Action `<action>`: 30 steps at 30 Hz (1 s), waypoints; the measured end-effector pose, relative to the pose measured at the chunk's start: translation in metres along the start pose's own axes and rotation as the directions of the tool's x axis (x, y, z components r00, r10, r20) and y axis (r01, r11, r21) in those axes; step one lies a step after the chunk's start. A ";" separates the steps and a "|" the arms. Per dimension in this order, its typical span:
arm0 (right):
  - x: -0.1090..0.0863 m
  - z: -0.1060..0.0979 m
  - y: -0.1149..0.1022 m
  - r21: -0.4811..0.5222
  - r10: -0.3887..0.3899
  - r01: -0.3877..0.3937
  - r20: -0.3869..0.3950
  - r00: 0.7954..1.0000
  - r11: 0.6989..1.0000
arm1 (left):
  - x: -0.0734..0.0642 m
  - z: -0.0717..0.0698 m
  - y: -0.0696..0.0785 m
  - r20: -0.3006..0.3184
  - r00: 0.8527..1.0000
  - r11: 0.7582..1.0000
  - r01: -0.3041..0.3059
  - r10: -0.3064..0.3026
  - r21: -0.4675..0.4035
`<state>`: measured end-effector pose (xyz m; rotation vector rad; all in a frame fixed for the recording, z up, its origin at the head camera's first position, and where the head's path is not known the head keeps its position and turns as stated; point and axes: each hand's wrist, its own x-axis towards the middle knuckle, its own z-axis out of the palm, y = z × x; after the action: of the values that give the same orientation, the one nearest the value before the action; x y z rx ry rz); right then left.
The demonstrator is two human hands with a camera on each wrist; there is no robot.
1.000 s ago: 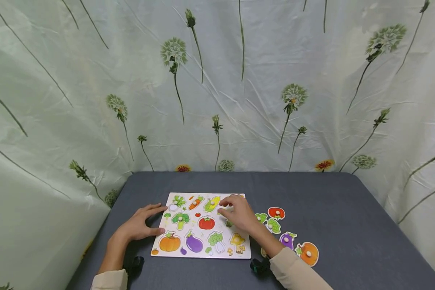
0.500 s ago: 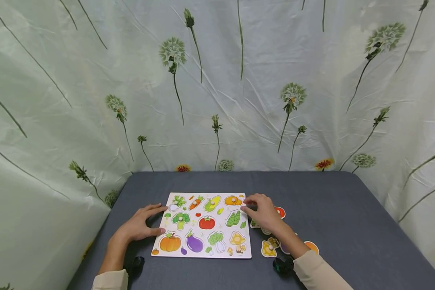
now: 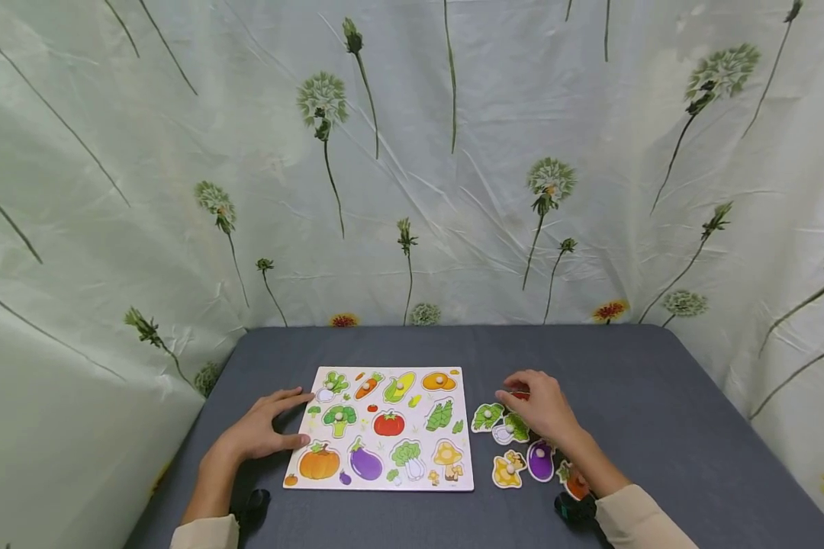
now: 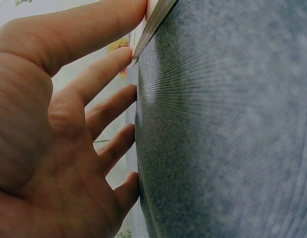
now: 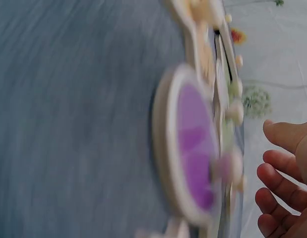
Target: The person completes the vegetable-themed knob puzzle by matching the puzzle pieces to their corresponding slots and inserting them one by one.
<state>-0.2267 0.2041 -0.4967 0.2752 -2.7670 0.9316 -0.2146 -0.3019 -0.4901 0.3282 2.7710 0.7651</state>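
Observation:
A white vegetable puzzle board (image 3: pixel 417 436) lies on the table. My left hand (image 3: pixel 264 425) rests at its left edge, thumb and fingers spread; the left wrist view has the thumb at the board's edge. Over the loose pieces to the board's right is my right hand (image 3: pixel 545 410), its fingers above the tomato piece (image 3: pixel 521 395), which they partly hide. In the right wrist view that hand (image 5: pixel 287 183) has loosely bent fingers with nothing between them. Nearby lie the asparagus piece (image 3: pixel 487 417), the bok choy piece (image 3: pixel 511 429) and the eggplant piece (image 3: pixel 541 460), each with a knob.
The mushroom piece (image 3: pixel 508 469) and the pumpkin piece (image 3: pixel 575 485) lie nearer the front, the latter partly under the right forearm. Knobbed pieces such as the potato (image 3: pixel 439 380) and broccoli (image 3: pixel 339 416) sit in the board. A flowered curtain (image 3: pixel 412 168) hangs behind the dark grey table (image 3: pixel 357 347).
My right hand has moved right, off the board's upper right, where the potato piece now shows, to the loose pieces. My left hand has stayed at the board's edge.

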 end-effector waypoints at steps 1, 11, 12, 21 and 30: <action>-0.001 -0.002 0.004 -0.010 0.007 -0.007 -0.003 1.000 1.000 | 0.000 0.000 0.000 0.000 1.000 1.000 0.005 -0.005 -0.003; -0.007 -0.016 0.029 -0.049 0.114 -0.113 0.019 0.993 0.992 | 0.000 0.001 0.000 -0.002 1.000 1.000 0.013 -0.013 0.006; -0.007 -0.016 0.031 -0.051 0.122 -0.120 0.020 0.992 0.991 | 0.000 0.001 0.000 -0.003 1.000 1.000 0.012 -0.012 0.008; -0.012 -0.019 0.034 -0.054 0.122 -0.120 0.032 0.992 0.991 | -0.001 -0.001 0.001 0.002 1.000 1.000 0.005 -0.005 0.009; -0.011 -0.014 0.033 -0.074 0.121 -0.117 0.050 0.991 0.990 | -0.003 -0.002 0.003 0.003 1.000 1.000 -0.018 0.018 0.006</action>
<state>-0.2218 0.2393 -0.5077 0.1272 -2.8871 0.8620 -0.2121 -0.3006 -0.4863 0.3548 2.7721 0.7602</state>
